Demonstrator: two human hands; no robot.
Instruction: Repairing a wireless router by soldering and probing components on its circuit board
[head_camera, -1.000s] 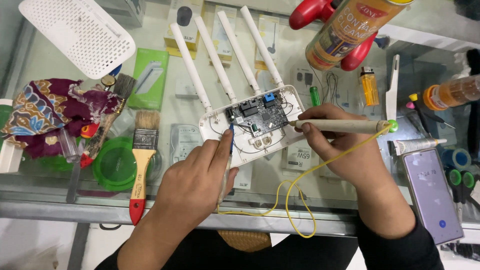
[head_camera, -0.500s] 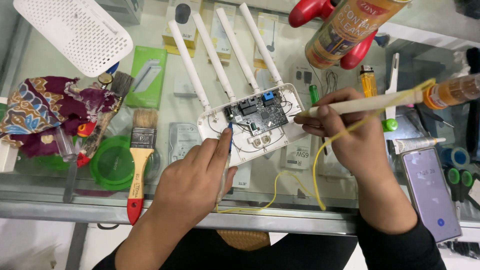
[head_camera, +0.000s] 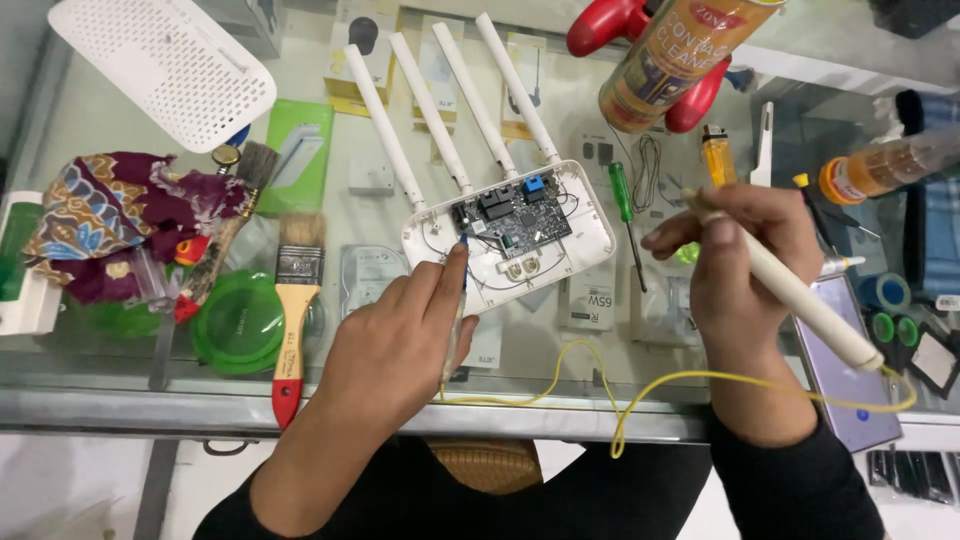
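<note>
An open white router (head_camera: 590, 235) with several antennas lies on the glass table, its circuit board (head_camera: 510, 218) bare. My left hand (head_camera: 400, 340) pinches a thin probe (head_camera: 455, 335) whose blue tip touches the board's left edge. My right hand (head_camera: 745, 265) is to the right of the router, off the board. It grips a cream pen-shaped tool (head_camera: 815, 310) that slants down to the right. A yellow wire (head_camera: 640, 390) runs from the tool's lower end across the table's front edge toward my left hand.
Left of the router lie a paintbrush (head_camera: 290, 310), a green round lid (head_camera: 235, 325), a patterned cloth (head_camera: 110, 215) and a white perforated cover (head_camera: 165, 65). A spray can (head_camera: 680, 55), green screwdriver (head_camera: 625, 200), orange lighter (head_camera: 715, 155), orange bottle (head_camera: 880, 165) and phone (head_camera: 845, 370) crowd the right.
My right hand has drawn the cream tool off the board and to the right, swinging it from level to slanting down-right. The yellow wire followed. My left hand stayed on the board.
</note>
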